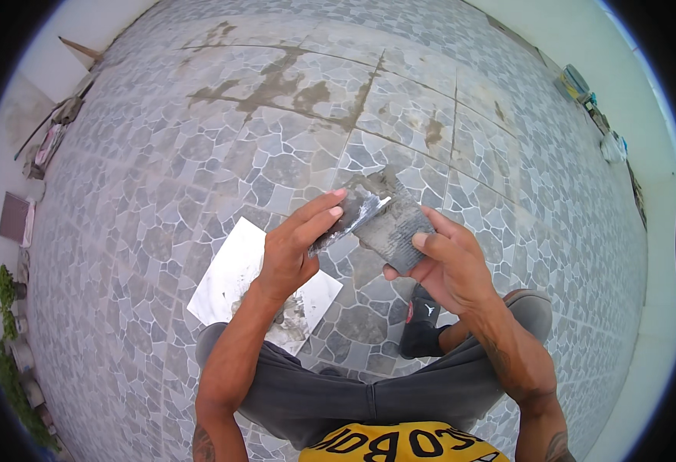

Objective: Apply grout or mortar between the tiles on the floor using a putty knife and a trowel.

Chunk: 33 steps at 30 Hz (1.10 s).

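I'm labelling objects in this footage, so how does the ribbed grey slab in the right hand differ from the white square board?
The ribbed grey slab is dull grey and finely ridged, while the white square board has a bright, smooth-looking surface. The slab is held up, tilted, in the right hand; the board lies on the patterned floor. The slab is clearly smaller than the board. Both have fairly straight edges.

The tattooed bare left forearm (234,350) slants up and rightward to the bare left hand (286,246), its long fingers reaching toward the upper right in a grip. The tattooed bare right forearm (511,354) leans up and leftward to the bare right hand (453,266), gripping with its thumb on top, near the left hand but apart.
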### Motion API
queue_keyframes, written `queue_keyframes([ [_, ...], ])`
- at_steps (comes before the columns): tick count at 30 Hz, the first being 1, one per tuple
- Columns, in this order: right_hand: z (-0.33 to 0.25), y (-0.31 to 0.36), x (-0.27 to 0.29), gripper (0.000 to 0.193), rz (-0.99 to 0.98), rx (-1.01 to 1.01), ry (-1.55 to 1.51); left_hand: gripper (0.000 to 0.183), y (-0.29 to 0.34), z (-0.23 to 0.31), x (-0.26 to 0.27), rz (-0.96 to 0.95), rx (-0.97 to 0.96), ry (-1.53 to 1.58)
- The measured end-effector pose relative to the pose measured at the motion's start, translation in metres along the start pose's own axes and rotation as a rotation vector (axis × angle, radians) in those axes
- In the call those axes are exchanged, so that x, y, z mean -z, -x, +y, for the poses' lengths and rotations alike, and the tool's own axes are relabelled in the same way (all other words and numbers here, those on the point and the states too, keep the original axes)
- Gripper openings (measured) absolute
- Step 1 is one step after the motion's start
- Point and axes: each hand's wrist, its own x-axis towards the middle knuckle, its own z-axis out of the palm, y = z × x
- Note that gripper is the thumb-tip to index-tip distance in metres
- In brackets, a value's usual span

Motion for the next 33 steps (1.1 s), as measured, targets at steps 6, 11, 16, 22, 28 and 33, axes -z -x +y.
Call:
queue_keyframes([
  [6,-0.007,0.007,0.016,0.051,0.008,0.012,-0.013,0.07,-0.006,-0.004,-0.02,0.01,-0.024,0.022],
  [11,-0.011,0.014,0.022,0.052,0.029,0.018,-0.028,0.072,-0.006,-0.004,-0.029,-0.003,-0.005,0.031],
  [16,-0.013,0.019,0.025,0.052,0.005,0.015,-0.028,0.073,-0.003,-0.003,-0.03,0.0,0.005,0.026],
  [22,-0.012,0.024,0.021,0.052,-0.004,0.012,-0.059,0.056,0.0,-0.001,-0.021,-0.04,-0.005,-0.067],
  [28,-0.01,0.028,0.018,0.054,-0.04,0.03,-0.024,0.062,0.007,0.006,-0.008,-0.028,0.055,-0.124],
  [33,-0.022,0.037,0.011,0.058,-0.038,0.133,-0.042,0.044,0.017,0.023,0.008,-0.203,0.386,-0.196],
])
